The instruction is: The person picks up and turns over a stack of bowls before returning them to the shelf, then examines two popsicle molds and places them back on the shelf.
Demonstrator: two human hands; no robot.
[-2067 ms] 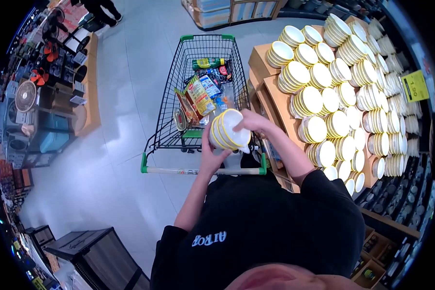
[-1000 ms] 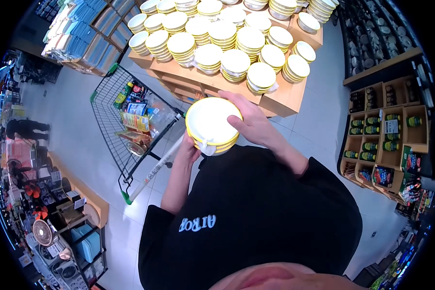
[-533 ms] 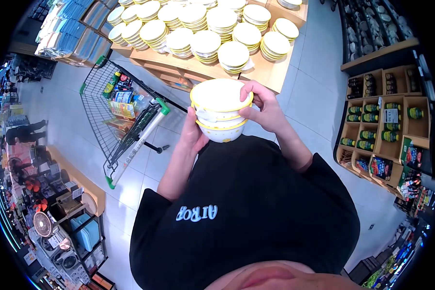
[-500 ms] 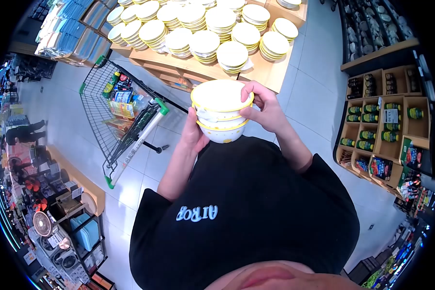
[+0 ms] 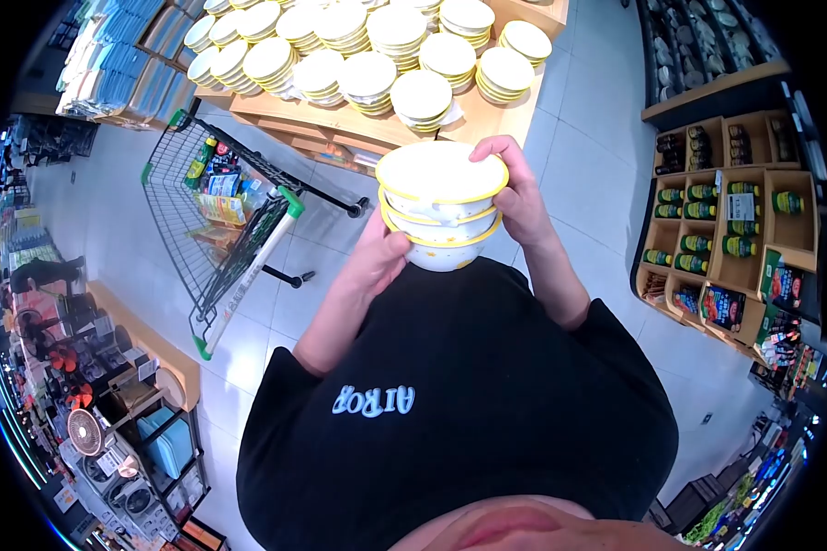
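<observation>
A short stack of white bowls with yellow rims (image 5: 441, 174) is held upright in front of my chest, between both hands. My left hand (image 5: 381, 253) grips the lower bowls from the left side, its thumb against the lower rim. On the right, my right hand (image 5: 515, 188) holds the top bowl by its rim, fingers over the edge and thumb outside. Small yellow spots show on the lower bowls. Just beyond the stack, many similar yellow-rimmed bowls (image 5: 421, 95) stand in piles on a wooden display table (image 5: 496, 129).
A shopping cart (image 5: 179, 220) with bottles and packets stands at the left. Towel stacks (image 5: 110, 55) are at the upper left. Shelves with jars (image 5: 717, 230) line the right side. Fans (image 5: 85, 432) stand at the lower left. Another person (image 5: 46, 272) is at the far left.
The held stack has shifted right and its bowls show more space between rims. My left thumb now lies on the lower rim. The display table appears slightly further left.
</observation>
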